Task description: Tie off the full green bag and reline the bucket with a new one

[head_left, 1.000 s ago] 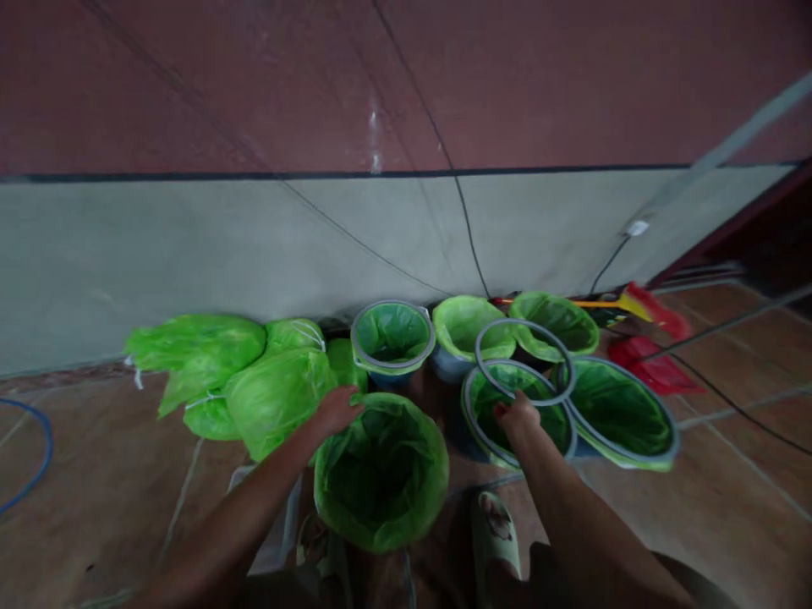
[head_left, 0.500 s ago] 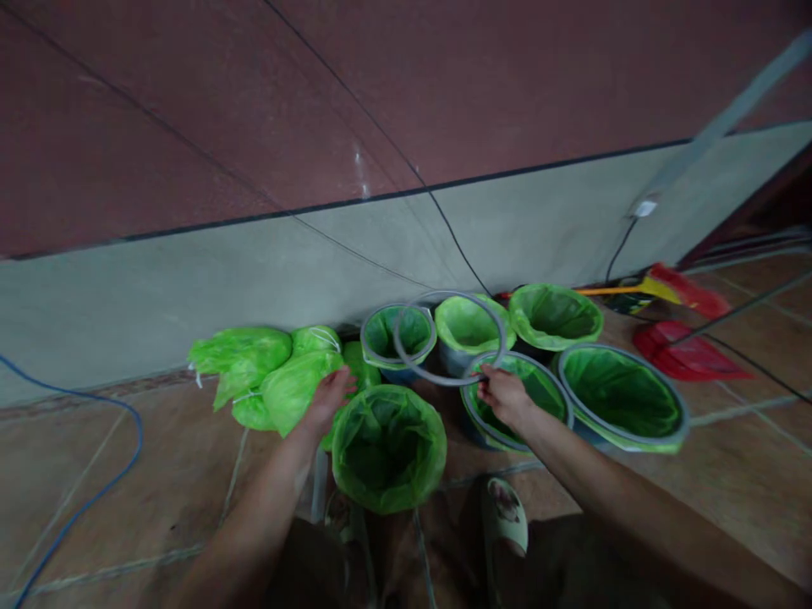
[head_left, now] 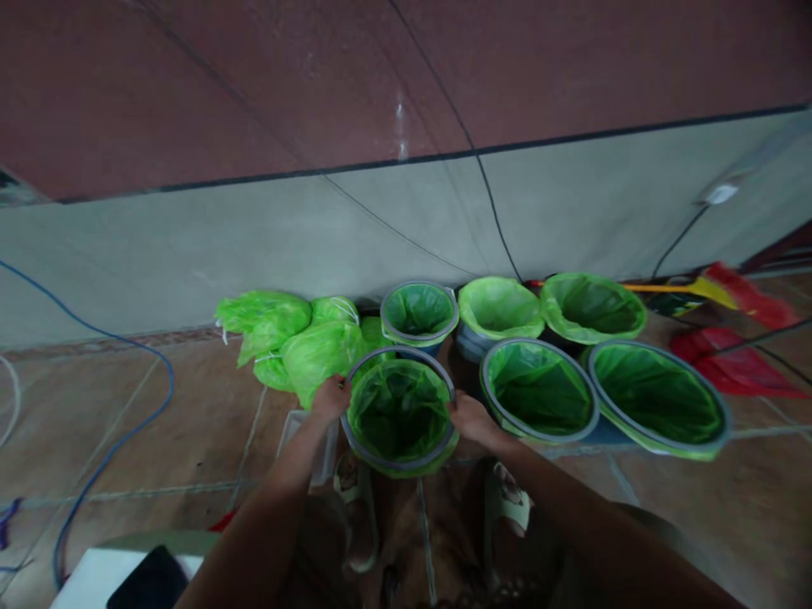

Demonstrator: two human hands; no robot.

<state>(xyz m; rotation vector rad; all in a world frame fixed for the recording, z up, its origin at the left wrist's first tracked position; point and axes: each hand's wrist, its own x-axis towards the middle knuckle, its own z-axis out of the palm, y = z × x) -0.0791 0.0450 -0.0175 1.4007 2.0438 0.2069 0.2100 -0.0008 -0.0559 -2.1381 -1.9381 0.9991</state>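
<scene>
A grey ring (head_left: pixel 406 348) is held between both my hands, over the mouth of the nearest bin. That bin has a green bag (head_left: pixel 401 406) lining it, its edge folded outward. My left hand (head_left: pixel 331 397) is closed on the ring's left side, and my right hand (head_left: pixel 468 416) grips its right side. The ring lies around the bag's opening, tilted with its far edge raised behind the bin. To the right, a lined bin (head_left: pixel 539 391) and another lined bin (head_left: pixel 656 397) have grey rings on their rims.
Tied green bags (head_left: pixel 323 351) lie against the wall at left. Further lined bins (head_left: pixel 419 313) stand behind. A clear plastic container (head_left: pixel 325 452) sits by my left foot. A red dustpan (head_left: pixel 729 359) and a blue cable (head_left: pixel 130 436) lie on the floor.
My right hand has brought the ring leftward and down onto the nearest bin. My left hand, empty before, has taken hold of its left side. The view has shifted left.
</scene>
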